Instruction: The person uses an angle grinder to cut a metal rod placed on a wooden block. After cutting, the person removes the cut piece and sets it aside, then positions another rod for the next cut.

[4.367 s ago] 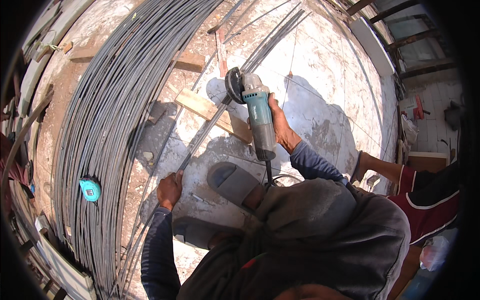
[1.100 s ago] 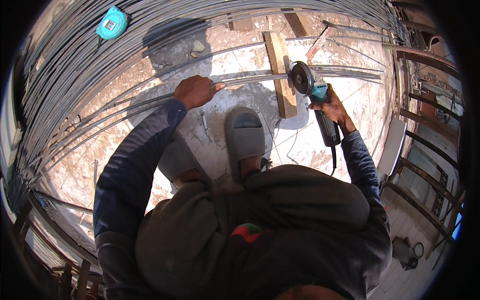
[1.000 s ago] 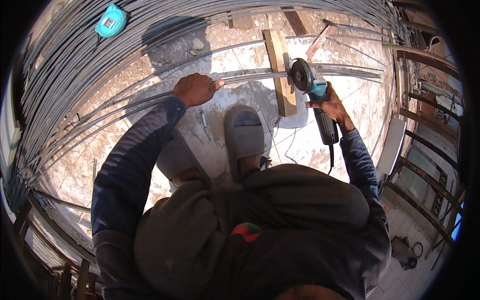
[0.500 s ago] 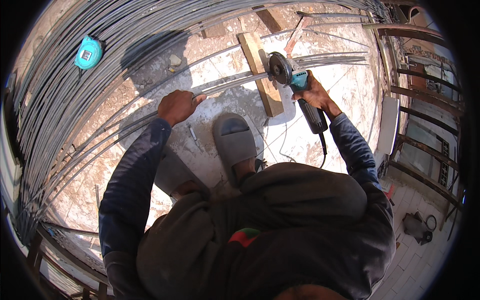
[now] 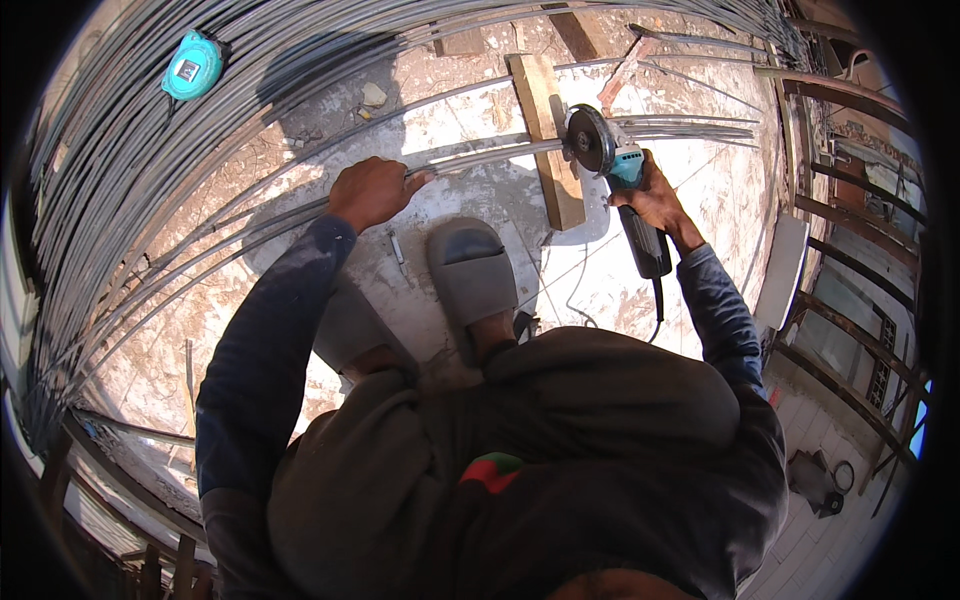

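Note:
My left hand (image 5: pixel 372 192) is closed around a few thin steel rods (image 5: pixel 480 158), its thumb pointing along them to the right. Past the hand, the rods cross over a wooden block (image 5: pixel 548 140) on the ground. In my right hand (image 5: pixel 655 203) is an angle grinder (image 5: pixel 645 243) with a teal head and a black body. Its cutting disc (image 5: pixel 590 138) stands upright at the right ends of the rods, just beyond the block. Whether the disc touches the rods, I cannot tell. No sparks show.
A large bundle of long rods (image 5: pixel 110 200) curves along the left and far side, with a teal tape measure (image 5: pixel 195 65) lying on it. More rods (image 5: pixel 690 130) lie right of the grinder. A cord trails from the grinder near my sandals (image 5: pixel 472 270). Rusty metal bars (image 5: pixel 850 215) stand at right.
The whole scene has shifted slightly to the right in the picture. Both hands keep their holds, and the grinder stays at the rod ends beside the block.

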Demonstrator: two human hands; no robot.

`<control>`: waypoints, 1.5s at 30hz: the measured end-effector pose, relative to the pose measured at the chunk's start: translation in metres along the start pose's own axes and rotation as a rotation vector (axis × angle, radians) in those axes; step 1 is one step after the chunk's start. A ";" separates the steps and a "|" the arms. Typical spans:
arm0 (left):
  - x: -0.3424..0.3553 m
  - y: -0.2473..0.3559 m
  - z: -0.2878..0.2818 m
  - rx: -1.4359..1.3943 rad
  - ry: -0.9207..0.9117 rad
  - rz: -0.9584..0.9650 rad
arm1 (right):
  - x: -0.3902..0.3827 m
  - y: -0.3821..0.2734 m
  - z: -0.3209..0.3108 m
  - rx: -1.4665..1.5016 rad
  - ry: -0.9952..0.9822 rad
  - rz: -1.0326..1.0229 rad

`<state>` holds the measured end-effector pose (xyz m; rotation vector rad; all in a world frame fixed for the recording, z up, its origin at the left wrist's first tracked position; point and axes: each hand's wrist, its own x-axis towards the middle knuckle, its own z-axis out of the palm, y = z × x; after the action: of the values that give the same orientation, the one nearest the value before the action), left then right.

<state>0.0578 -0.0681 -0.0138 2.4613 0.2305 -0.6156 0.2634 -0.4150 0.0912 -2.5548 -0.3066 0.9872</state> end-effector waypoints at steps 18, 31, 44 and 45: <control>0.000 0.000 0.001 0.002 0.021 0.001 | -0.009 0.003 0.002 0.004 -0.008 0.035; 0.001 0.000 0.003 0.022 0.016 -0.001 | 0.002 -0.001 -0.001 -0.055 -0.020 0.027; -0.004 0.001 0.000 -0.009 0.052 -0.018 | 0.002 -0.005 0.001 -0.057 0.009 0.046; -0.004 0.001 0.000 -0.004 0.059 -0.015 | 0.001 -0.006 0.002 -0.054 0.013 0.038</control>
<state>0.0545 -0.0694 -0.0114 2.4785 0.2738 -0.5495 0.2628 -0.4086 0.0921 -2.6233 -0.2855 0.9884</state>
